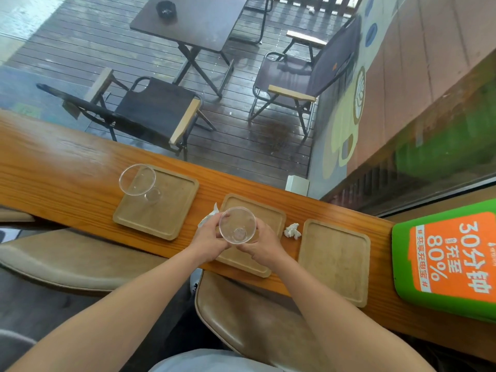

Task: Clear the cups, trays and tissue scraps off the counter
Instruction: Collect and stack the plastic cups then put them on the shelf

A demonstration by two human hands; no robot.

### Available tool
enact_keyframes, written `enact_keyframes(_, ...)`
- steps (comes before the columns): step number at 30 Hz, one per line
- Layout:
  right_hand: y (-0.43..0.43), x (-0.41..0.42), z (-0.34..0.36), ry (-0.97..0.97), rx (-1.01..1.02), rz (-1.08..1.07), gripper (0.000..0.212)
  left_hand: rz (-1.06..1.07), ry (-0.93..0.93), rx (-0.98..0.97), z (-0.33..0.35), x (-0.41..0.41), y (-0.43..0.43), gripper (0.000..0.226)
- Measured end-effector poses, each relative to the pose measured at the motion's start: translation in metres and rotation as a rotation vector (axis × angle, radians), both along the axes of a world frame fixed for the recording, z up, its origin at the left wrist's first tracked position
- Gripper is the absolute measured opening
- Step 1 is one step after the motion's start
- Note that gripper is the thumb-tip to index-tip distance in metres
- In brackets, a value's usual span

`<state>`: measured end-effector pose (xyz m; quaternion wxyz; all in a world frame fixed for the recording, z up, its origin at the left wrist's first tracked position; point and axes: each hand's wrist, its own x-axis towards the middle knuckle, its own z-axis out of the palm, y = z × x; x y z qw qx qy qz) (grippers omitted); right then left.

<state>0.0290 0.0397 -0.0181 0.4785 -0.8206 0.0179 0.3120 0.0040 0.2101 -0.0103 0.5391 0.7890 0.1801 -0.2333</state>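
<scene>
Three square wooden trays lie in a row on the wooden counter. On the left tray stands an empty clear plastic cup. Over the middle tray both hands hold a second clear cup: my left hand grips its left side, my right hand its right side. The right tray is bare. A white tissue scrap lies between the left and middle trays, partly behind my left hand. A crumpled tissue sits between the middle and right trays.
A green and orange device with printed text stands at the counter's right end. Padded stool seats sit below the counter's near edge. Behind the counter a window shows a deck with folding chairs and a table.
</scene>
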Motion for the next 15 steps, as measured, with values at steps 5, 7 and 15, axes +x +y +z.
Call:
enact_keyframes(5,0.001,0.01,0.012,-0.019,-0.02,0.048,0.076,-0.019,-0.018,-0.013,0.01,0.006,0.008,0.071)
enact_keyframes(7,0.003,0.016,0.019,-0.051,-0.026,0.06,0.074,-0.015,-0.03,-0.004,0.018,0.012,0.011,0.069)
enact_keyframes(15,0.012,0.044,0.064,-0.2,0.014,-0.002,0.068,0.011,-0.189,0.029,0.059,0.041,0.021,0.057)
